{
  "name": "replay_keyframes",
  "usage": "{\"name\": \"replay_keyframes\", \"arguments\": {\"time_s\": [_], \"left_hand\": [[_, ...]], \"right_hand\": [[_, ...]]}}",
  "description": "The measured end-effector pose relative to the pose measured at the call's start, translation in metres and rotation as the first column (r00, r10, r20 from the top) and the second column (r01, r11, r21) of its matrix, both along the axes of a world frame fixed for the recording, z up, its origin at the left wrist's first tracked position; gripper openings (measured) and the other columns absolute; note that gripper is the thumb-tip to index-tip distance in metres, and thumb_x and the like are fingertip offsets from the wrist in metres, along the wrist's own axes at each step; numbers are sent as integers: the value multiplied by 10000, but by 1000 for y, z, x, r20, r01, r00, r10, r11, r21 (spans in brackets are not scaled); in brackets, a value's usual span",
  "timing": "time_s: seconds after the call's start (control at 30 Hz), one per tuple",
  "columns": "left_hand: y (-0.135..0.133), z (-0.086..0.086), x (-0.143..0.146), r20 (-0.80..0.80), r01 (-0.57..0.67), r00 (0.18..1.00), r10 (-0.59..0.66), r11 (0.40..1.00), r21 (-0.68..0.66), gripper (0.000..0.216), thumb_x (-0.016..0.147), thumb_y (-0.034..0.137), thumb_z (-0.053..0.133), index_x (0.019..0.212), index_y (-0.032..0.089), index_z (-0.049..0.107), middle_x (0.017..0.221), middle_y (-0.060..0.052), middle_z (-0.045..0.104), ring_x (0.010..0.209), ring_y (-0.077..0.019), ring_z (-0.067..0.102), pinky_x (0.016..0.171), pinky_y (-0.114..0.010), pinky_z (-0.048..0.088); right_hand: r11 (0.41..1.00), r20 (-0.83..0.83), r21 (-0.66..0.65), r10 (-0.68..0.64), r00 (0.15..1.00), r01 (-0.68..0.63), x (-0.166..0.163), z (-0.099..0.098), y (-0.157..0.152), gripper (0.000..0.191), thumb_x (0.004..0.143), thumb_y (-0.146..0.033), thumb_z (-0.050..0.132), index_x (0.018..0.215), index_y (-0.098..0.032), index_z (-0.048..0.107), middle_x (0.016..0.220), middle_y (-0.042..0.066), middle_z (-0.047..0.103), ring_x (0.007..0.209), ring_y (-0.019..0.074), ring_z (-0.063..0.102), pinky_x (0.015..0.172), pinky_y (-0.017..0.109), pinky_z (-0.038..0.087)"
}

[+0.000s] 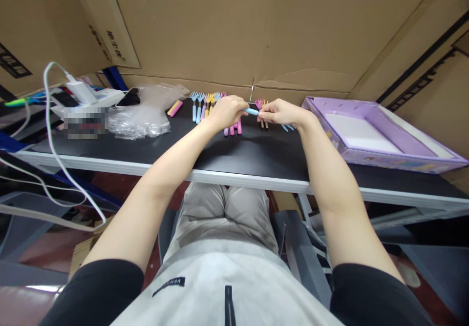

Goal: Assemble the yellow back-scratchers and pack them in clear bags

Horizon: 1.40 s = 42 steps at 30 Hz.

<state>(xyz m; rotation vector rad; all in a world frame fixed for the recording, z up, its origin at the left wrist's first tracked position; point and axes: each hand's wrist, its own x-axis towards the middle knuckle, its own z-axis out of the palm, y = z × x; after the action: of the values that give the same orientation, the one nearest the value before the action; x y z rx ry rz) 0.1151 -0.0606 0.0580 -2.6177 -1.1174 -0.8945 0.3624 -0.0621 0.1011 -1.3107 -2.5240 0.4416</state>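
A light blue handle (252, 112) lies sideways between my two hands, above the table. My left hand (227, 112) is closed around its left end and hides that part. With thumb and fingers, my right hand (276, 112) pinches at its right end. Left of my left hand stands a row of toy-like forks (200, 107) with blue, purple and yellow handles. Pink and purple handles (232, 130) stick out from under the left hand. Beside the right fingers lie pink and yellow fork heads (261, 104) on bare brown shanks. Blue tines (287, 127) show below the right wrist.
Farther left, loose pink and yellow handles (175, 108) lie near a crumpled clear plastic bag (144, 113). A white charger (81, 91) with a cable (49, 121) sits at the left. An open purple box (366, 154) occupies the right. Cardboard walls (234, 33) close off the back.
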Motion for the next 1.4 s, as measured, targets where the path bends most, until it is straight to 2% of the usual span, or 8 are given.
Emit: {"name": "replay_keyframes", "arguments": {"time_s": [0.13, 0.27, 0.37, 0.5, 0.6, 0.87, 1.07, 1.4], "left_hand": [[1, 1, -4, 21, -66, 998, 67, 995, -74, 230, 968, 241, 674, 1034, 191, 888, 1060, -142, 865, 1086, -345, 787, 980, -438, 565], [6, 5, -15, 69, -48, 996, 59, 987, -154, 212, 970, 292, 702, 1027, 180, 873, 975, -96, 859, 1017, -292, 770, 940, -367, 553], [9, 8, -21, 57, -12, 998, 26, 970, -244, 252, 1004, 346, 681, 949, 161, 844, 835, -71, 811, 873, -236, 721, 851, -316, 531], [10, 9, -24, 52, 24, 999, -5, 930, -366, 353, 1045, 445, 651, 893, 173, 816, 692, -22, 725, 689, -185, 648, 733, -286, 493], [11, 9, -26, 62, 3, 998, 21, 929, -371, 326, 1030, 444, 660, 924, 187, 830, 658, -5, 701, 657, -187, 637, 741, -298, 495], [10, 5, -16, 87, -74, 992, 93, 978, -195, 236, 959, 326, 711, 1028, 167, 871, 841, -80, 817, 940, -280, 752, 970, -387, 518], [9, 4, -11, 110, -92, 989, 104, 989, -112, 223, 920, 281, 712, 1055, 179, 856, 1047, -129, 863, 1050, -328, 762, 960, -409, 538], [16, 7, -27, 50, -34, 997, 49, 960, -278, 257, 1014, 311, 635, 967, 186, 855, 682, -25, 708, 760, -221, 647, 868, -340, 508]], "right_hand": [[990, 55, 140, -23, 998, 15, -8, -10, 5, 355, 1117, -474, 674, 1065, -183, 871, 844, 87, 810, 774, 237, 710, 784, 352, 524], [912, 114, 411, -47, 992, -4, -21, -21, 4, 303, 1123, -326, 616, 1188, -174, 869, 1121, 166, 853, 1031, 310, 747, 902, 383, 497], [874, 179, 485, -70, 981, -26, -26, -25, 0, 341, 1137, -266, 552, 1219, -157, 865, 1165, 201, 828, 1063, 332, 737, 897, 397, 463], [864, 226, 500, -63, 972, -60, -30, -26, -1, 360, 1152, -264, 522, 1207, -161, 863, 1100, 186, 809, 1034, 325, 721, 853, 387, 429], [871, 226, 488, -56, 972, -63, -31, -26, 2, 365, 1145, -272, 523, 1189, -166, 870, 1108, 188, 822, 1046, 329, 731, 867, 392, 438], [900, 142, 436, -45, 989, -22, -24, -23, 11, 373, 1115, -354, 573, 1205, -192, 897, 1082, 156, 871, 1068, 338, 753, 910, 405, 464], [911, 132, 412, -89, 987, 27, -20, -19, 8, 365, 1128, -348, 574, 1180, -194, 901, 1125, 147, 875, 1041, 316, 757, 898, 383, 450], [894, 165, 447, -52, 985, -27, -20, -22, 6, 366, 1142, -379, 574, 1183, -200, 890, 1134, 165, 861, 1087, 343, 750, 917, 398, 475]]}}
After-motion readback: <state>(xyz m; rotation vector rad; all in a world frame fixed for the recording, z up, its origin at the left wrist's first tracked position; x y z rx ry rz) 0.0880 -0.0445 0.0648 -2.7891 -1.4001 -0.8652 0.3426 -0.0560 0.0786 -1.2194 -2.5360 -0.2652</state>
